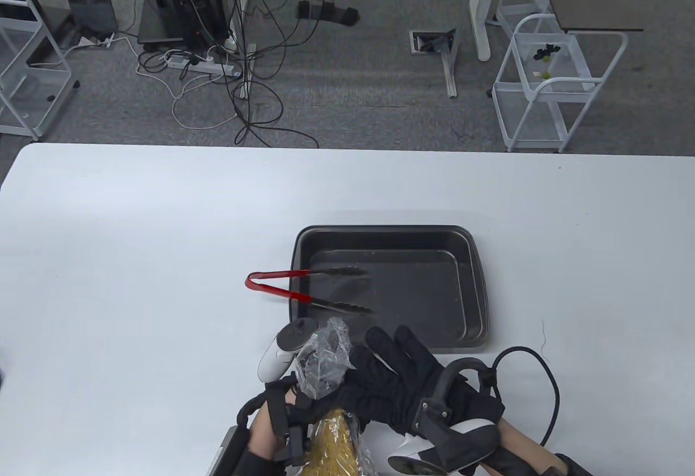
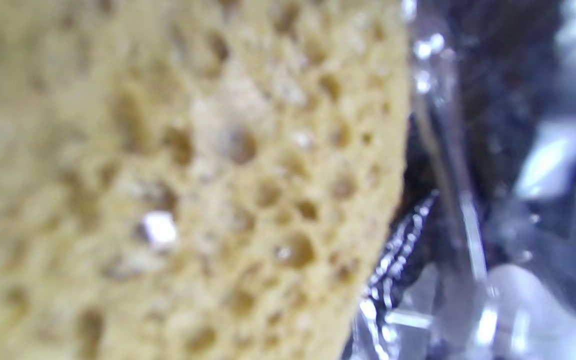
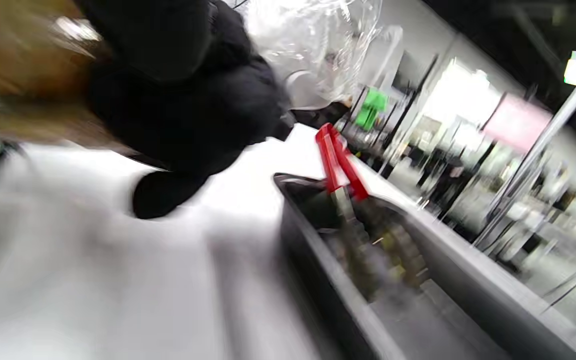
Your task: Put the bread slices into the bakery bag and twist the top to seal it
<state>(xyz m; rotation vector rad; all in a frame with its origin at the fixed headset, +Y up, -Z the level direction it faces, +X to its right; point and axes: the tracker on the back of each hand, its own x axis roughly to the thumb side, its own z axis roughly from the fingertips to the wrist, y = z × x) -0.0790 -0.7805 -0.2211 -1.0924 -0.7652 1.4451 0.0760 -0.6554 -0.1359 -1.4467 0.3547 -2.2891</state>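
Bread [image 1: 334, 443] sat inside the bakery bag [image 1: 324, 359] at the near edge of the table [image 1: 136, 237], close by the near left corner of the baking tray [image 1: 478, 286], which held no slices. My left hand [image 1: 282, 411] gripped the bag just under its gathered neck; my right hand [image 1: 391, 378] lay against that neck from the right. Its thumb side was hidden, so I could not tell whether it pinched the plastic, though two fingers [image 1: 404, 340] stood out straight towards the tray.

I judged the twisting to be the step in hand. To do it well I needed the lower hand firm and close above the bread, so that the slices stayed uncrushed, and the upper hand turning only the loose plastic above. The film looked thin and slippery. The red-handled tongs [image 1: 304, 291] lay across the tray's left rim, apart from both hands.
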